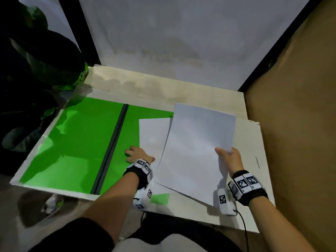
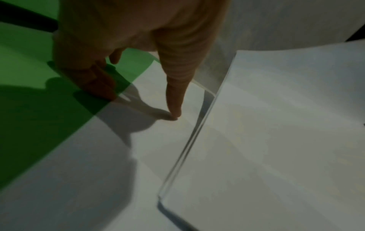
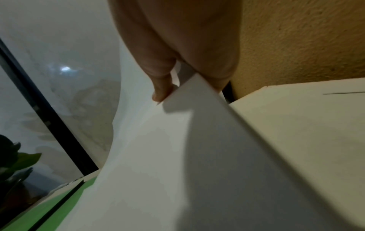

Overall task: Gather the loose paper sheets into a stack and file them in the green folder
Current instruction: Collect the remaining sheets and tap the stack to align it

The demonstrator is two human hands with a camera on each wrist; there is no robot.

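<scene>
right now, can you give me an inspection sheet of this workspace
surface: pale board table, scuffed, a dark pen mark near its right edge.
job's things: green folder lies open and flat; one white sheet rests on its right half; lifted sheets are raised above it, overlapping.
clutter: nothing seen on the table.
hands: left hand presses the flat sheet with a fingertip; right hand pinches the lifted sheets' right edge.
cables: a black cable hangs off the front edge.
surroundings: dark-leaved plant left, white backdrop behind, brown wall right.
</scene>
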